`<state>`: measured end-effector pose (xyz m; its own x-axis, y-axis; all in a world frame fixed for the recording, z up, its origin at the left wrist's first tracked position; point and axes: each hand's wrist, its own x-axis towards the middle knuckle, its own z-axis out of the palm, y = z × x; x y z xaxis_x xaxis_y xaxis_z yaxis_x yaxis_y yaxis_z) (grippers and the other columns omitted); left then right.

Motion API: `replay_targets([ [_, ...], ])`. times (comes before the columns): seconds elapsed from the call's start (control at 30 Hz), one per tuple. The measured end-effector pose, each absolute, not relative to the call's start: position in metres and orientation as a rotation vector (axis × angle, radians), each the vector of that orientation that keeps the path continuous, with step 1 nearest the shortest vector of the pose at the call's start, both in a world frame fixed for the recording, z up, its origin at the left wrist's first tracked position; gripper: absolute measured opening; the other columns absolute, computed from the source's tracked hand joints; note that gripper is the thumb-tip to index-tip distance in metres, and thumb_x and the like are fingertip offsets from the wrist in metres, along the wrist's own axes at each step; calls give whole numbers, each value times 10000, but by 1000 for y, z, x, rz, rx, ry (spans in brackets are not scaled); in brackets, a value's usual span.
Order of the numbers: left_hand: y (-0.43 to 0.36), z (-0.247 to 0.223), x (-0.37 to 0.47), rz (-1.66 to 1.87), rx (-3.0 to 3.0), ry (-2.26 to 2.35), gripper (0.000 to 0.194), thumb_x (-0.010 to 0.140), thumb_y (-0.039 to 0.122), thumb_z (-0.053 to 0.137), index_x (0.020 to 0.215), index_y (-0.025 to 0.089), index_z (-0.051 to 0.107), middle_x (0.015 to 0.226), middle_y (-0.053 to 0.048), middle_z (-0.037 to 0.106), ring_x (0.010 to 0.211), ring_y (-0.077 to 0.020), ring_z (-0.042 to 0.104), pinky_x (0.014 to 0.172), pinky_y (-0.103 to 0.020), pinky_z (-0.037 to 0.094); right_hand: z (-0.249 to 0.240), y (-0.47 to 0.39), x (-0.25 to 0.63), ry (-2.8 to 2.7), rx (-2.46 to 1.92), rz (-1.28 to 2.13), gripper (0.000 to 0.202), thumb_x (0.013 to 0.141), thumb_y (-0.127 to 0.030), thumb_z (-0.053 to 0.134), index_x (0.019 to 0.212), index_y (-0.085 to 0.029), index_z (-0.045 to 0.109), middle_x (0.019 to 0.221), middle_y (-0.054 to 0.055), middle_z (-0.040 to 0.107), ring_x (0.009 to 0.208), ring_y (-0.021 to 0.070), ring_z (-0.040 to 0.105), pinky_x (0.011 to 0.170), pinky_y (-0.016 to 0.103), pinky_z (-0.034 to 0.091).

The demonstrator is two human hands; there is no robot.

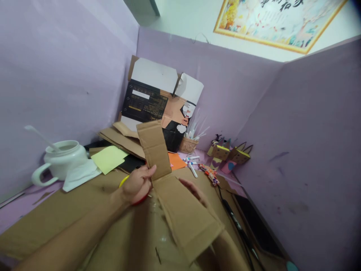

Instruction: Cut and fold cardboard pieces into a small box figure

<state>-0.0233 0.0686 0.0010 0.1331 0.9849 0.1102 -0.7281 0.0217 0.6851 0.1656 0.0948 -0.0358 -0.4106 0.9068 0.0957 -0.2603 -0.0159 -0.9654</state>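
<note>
A creased strip of brown cardboard (183,214) is held up over the table, its upper panel bent at a fold away from the wider lower panel. My left hand (139,183) pinches its left edge near the fold, thumb on the front face. Behind the right edge of the lower panel is my right hand (194,192); its fingers curl round the edge, and the cardboard hides the palm. Under my left hand, parts of a red and yellow round object (141,200) show.
A white teapot (66,158) stands at left beside yellow paper (109,159). Behind are a printed carton (146,105) and a basket of pens (188,145). Markers (192,167), cardboard figures (220,152) and a dark tablet-like slab (258,226) lie to the right. Purple walls surround the table.
</note>
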Motion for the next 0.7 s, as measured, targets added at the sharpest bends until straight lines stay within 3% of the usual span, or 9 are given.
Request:
replay_targets([
  [0.1, 66, -5, -16, 1361, 808, 538, 305, 764, 224, 579, 1042, 101, 607, 1068, -119, 649, 1081, -293, 531, 961, -441, 374, -32, 86, 163, -1253, -696, 1921, 439, 721, -558, 539, 954, -200, 642, 947, 88, 684, 889, 253, 622, 785, 396, 449],
  [0.17, 65, -13, -10, 1314, 915, 578, 301, 760, 255, 594, 1024, 113, 624, 1048, -103, 660, 1082, -282, 531, 957, -410, 383, -28, 80, 162, -1189, -659, 2068, 502, 730, -608, 480, 909, -166, 636, 869, 100, 691, 849, 255, 634, 762, 401, 456],
  [0.27, 63, -23, -2, 1275, 1009, 590, 288, 783, 262, 577, 1044, 149, 620, 1080, -72, 650, 1079, -247, 536, 948, -367, 393, -26, 76, 162, -1126, -688, 2079, 438, 602, -427, 710, 938, -180, 576, 838, 54, 683, 773, 224, 646, 732, 370, 468],
  [0.33, 63, -24, 1, 1290, 984, 583, 280, 798, 256, 559, 1052, 151, 613, 1075, -68, 653, 1050, -237, 555, 937, -362, 402, -28, 77, 162, -1123, -704, 2018, 535, 503, -238, 790, 962, -210, 516, 813, 10, 672, 682, 191, 644, 666, 336, 483],
  [0.47, 62, -17, 0, 1305, 828, 524, 282, 822, 249, 510, 1041, 103, 612, 1014, -95, 673, 1031, -246, 563, 940, -376, 392, -30, 77, 160, -1144, -609, 1841, 448, 518, -142, 776, 794, -243, 438, 742, -60, 616, 631, 136, 609, 559, 242, 474],
  [0.53, 62, -13, -1, 1277, 769, 502, 291, 830, 236, 487, 1057, 94, 601, 1015, -104, 670, 1034, -247, 560, 940, -380, 389, -31, 75, 160, -1204, -557, 1814, 399, 549, -132, 756, 765, -244, 439, 784, -58, 606, 659, 125, 596, 564, 227, 471],
  [0.6, 61, -11, -3, 1254, 746, 512, 297, 832, 231, 479, 1072, 94, 588, 1019, -109, 666, 1023, -246, 565, 928, -379, 394, -32, 75, 161, -1297, -557, 1835, 417, 563, -124, 739, 871, -260, 493, 909, -28, 613, 705, 130, 594, 591, 240, 476],
  [0.7, 61, -8, -6, 1191, 806, 580, 332, 835, 275, 473, 1108, 106, 559, 1041, -114, 655, 1006, -247, 572, 899, -378, 407, -34, 76, 164, -1412, -615, 1845, 650, 553, -111, 723, 1132, -284, 484, 1107, 28, 580, 805, 158, 593, 650, 266, 480],
])
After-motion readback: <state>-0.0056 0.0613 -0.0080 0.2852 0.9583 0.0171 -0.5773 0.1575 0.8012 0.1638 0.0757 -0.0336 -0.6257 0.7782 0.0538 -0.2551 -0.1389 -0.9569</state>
